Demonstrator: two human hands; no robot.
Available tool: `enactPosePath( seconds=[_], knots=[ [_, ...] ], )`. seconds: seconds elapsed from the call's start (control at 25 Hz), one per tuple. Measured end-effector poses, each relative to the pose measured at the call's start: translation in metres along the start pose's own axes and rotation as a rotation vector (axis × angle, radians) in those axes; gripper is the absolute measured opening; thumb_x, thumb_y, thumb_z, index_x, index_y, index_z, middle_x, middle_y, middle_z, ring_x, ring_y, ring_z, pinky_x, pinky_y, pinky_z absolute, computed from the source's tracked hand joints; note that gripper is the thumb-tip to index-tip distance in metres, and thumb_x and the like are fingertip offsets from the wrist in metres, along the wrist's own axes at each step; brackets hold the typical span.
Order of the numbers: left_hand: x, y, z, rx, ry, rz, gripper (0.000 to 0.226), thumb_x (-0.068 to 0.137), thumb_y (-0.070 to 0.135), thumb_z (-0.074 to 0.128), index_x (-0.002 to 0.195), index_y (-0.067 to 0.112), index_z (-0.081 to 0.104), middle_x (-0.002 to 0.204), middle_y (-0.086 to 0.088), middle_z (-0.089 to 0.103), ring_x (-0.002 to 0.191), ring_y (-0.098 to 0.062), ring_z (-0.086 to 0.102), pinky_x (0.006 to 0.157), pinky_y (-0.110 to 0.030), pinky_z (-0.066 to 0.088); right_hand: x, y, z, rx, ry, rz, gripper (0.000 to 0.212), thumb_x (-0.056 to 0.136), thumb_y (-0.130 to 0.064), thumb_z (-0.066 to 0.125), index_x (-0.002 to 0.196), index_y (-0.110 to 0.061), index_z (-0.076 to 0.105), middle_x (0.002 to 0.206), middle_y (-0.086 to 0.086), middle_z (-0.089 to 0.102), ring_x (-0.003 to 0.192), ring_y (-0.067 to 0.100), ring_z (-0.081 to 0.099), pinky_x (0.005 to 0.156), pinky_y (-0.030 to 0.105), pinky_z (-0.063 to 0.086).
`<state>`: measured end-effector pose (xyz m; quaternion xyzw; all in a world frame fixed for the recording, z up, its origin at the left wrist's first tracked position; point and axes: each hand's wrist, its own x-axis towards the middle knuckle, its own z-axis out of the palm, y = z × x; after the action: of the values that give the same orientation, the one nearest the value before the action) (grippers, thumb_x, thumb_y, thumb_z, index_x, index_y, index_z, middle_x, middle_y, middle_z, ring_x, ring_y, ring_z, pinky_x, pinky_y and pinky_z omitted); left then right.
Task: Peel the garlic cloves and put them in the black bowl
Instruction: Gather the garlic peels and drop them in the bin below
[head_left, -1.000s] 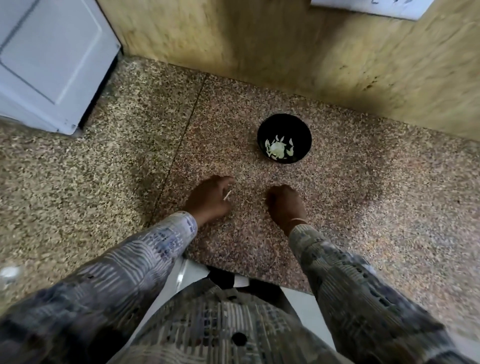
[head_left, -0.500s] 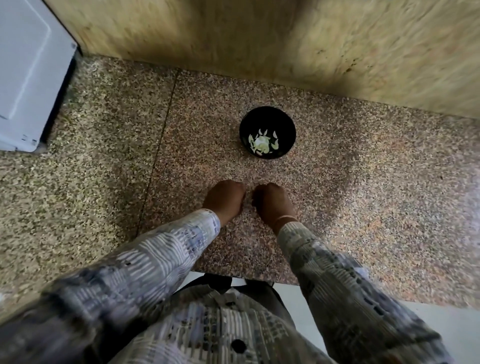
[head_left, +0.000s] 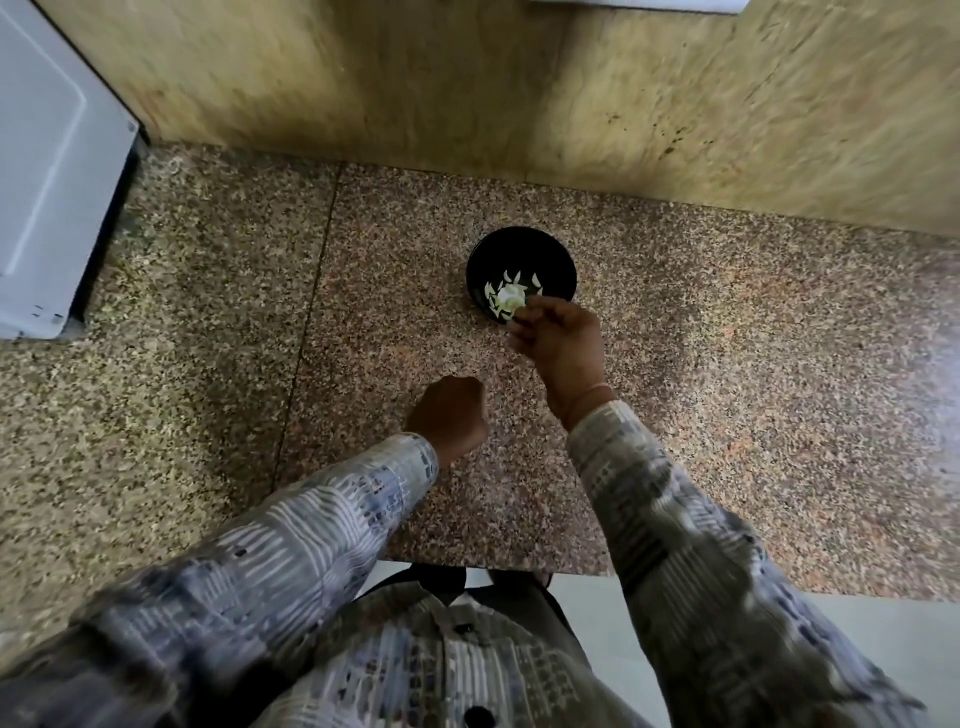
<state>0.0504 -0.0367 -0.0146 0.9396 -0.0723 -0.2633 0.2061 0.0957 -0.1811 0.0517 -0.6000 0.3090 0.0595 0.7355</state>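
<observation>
The right hand (head_left: 563, 345) is hovering at the near rim of the black bowl (head_left: 519, 249) on the surface (head_left: 389, 291), probably to drop the clove (head_left: 517, 328) among the garlic pieces (head_left: 506, 297) inside. Its grip is pinching this pale clove, though blur is making it uncertain. The left hand (head_left: 452, 413) is resting nearer, with its grip curled. Whether it is holding anything, I cannot tell.
</observation>
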Motion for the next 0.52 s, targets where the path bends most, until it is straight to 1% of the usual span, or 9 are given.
enactPosePath(
  seconds=[0.08, 0.12, 0.16, 0.24, 0.28, 0.32, 0.4, 0.48, 0.52],
  knots=[
    [0.0, -0.001, 0.001, -0.098, 0.037, -0.021, 0.009, 0.074, 0.02, 0.063, 0.074, 0.022, 0.072, 0.078, 0.006, 0.072, 0.077, -0.015, 0.069, 0.078, -0.033, 0.06, 0.001, -0.011, 0.0, 0.1, 0.049, 0.016, 0.026, 0.097, 0.016, 0.043, 0.105, -0.001, 0.062, 0.087, 0.018, 0.065, 0.069, 0.025, 0.066, 0.059, 0.032, 0.059],
    [0.0, -0.001, 0.0, -0.139, 0.064, -0.029, 0.01, 0.076, 0.018, 0.065, 0.072, 0.022, 0.073, 0.077, 0.007, 0.072, 0.076, -0.012, 0.067, 0.079, -0.029, 0.057, -0.003, -0.009, -0.003, 0.066, 0.071, 0.023, 0.026, 0.095, 0.017, 0.045, 0.105, 0.001, 0.063, 0.087, 0.018, 0.066, 0.07, 0.026, 0.065, 0.058, 0.031, 0.058],
    [0.0, 0.0, -0.001, -0.164, 0.089, -0.042, 0.011, 0.078, 0.017, 0.066, 0.072, 0.022, 0.074, 0.076, 0.009, 0.072, 0.075, -0.01, 0.066, 0.078, -0.025, 0.054, -0.007, -0.001, -0.008, -0.019, 0.083, 0.019, 0.023, 0.094, 0.015, 0.05, 0.102, 0.001, 0.066, 0.085, 0.016, 0.07, 0.07, 0.026, 0.066, 0.06, 0.032, 0.058],
    [-0.001, -0.001, -0.004, -0.208, 0.102, -0.057, 0.014, 0.084, 0.021, 0.065, 0.078, 0.024, 0.077, 0.078, 0.01, 0.073, 0.076, -0.009, 0.066, 0.077, -0.024, 0.052, -0.017, 0.028, -0.025, -0.273, 0.078, 0.019, 0.016, 0.092, 0.002, 0.065, 0.094, -0.01, 0.074, 0.086, 0.006, 0.077, 0.076, 0.023, 0.071, 0.069, 0.033, 0.063],
    [-0.001, -0.001, -0.005, -0.242, 0.09, -0.062, 0.013, 0.086, 0.023, 0.066, 0.083, 0.025, 0.079, 0.082, 0.01, 0.074, 0.078, -0.009, 0.067, 0.077, -0.023, 0.051, -0.023, 0.04, -0.032, -0.37, 0.052, 0.036, 0.013, 0.091, -0.004, 0.07, 0.092, -0.016, 0.076, 0.087, 0.003, 0.078, 0.08, 0.022, 0.073, 0.072, 0.035, 0.064],
    [-0.001, 0.0, -0.004, -0.311, 0.067, -0.085, 0.012, 0.087, 0.025, 0.068, 0.088, 0.026, 0.08, 0.084, 0.01, 0.076, 0.079, -0.01, 0.069, 0.076, -0.024, 0.052, -0.03, 0.05, -0.036, -0.42, 0.007, 0.061, 0.011, 0.09, -0.007, 0.073, 0.092, -0.018, 0.076, 0.088, 0.002, 0.078, 0.082, 0.022, 0.074, 0.074, 0.036, 0.064],
    [-0.003, 0.004, -0.002, -0.62, 0.031, -0.204, 0.007, 0.086, 0.019, 0.074, 0.088, 0.022, 0.08, 0.081, 0.006, 0.077, 0.074, -0.014, 0.071, 0.07, -0.029, 0.057, -0.043, 0.064, -0.038, -0.385, -0.095, 0.13, 0.01, 0.091, -0.004, 0.072, 0.096, -0.012, 0.076, 0.088, 0.008, 0.078, 0.077, 0.02, 0.072, 0.072, 0.033, 0.062],
    [-0.007, 0.008, 0.002, -0.963, 0.006, -0.363, 0.013, 0.088, 0.003, 0.071, 0.082, 0.015, 0.075, 0.079, -0.005, 0.075, 0.07, -0.02, 0.07, 0.061, -0.032, 0.059, -0.051, 0.072, -0.038, -0.293, -0.117, 0.154, 0.009, 0.09, 0.0, 0.072, 0.098, -0.004, 0.075, 0.087, 0.012, 0.077, 0.072, 0.02, 0.069, 0.067, 0.03, 0.059],
    [-0.009, 0.01, 0.004, -1.121, -0.027, -0.429, 0.014, 0.088, -0.002, 0.069, 0.084, 0.011, 0.073, 0.084, -0.01, 0.076, 0.072, -0.022, 0.071, 0.06, -0.032, 0.059, -0.052, 0.074, -0.04, -0.252, -0.111, 0.157, 0.008, 0.09, 0.001, 0.072, 0.097, -0.001, 0.074, 0.088, 0.015, 0.077, 0.074, 0.023, 0.071, 0.069, 0.032, 0.059]
  ],
)
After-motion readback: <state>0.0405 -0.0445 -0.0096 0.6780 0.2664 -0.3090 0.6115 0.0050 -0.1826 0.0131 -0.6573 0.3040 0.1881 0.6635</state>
